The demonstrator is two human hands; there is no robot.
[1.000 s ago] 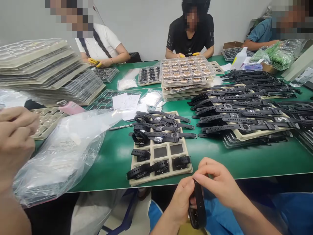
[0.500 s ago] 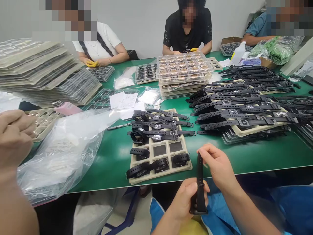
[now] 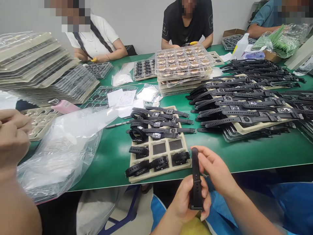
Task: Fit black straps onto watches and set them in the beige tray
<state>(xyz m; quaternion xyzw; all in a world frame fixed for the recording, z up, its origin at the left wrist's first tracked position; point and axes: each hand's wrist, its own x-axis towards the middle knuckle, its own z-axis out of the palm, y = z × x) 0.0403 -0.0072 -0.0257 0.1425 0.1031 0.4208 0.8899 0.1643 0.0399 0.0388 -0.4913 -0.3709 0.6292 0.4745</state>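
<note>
A black smartwatch (image 3: 197, 192) with its strap fastened into a loop stands upright over my lap, in front of the table edge. Around its lower part are wrapped the fingers of my left hand (image 3: 184, 199). My right hand (image 3: 214, 164) pinches the upper end of the strap. Just left of my hands lies a beige tray (image 3: 159, 174) with looped watches in its front row and left column, two bare dark compartments (image 3: 159, 148) in the middle, and several watches with straps laid out flat across its back part.
Many flat black watches (image 3: 244, 120) lie on stacked trays at the right. A clear tray stack (image 3: 183, 62) stands behind. A plastic bag (image 3: 66, 143), a pen (image 3: 118, 124) and tall tray stacks (image 3: 31, 65) are at left. Another person's hand (image 3: 12, 137) is at the left edge; people sit opposite.
The watch strap has turned and shifted slightly left in my hands, and my left fingers wrap further round the watch. My right hand has moved a little left along with the strap.
</note>
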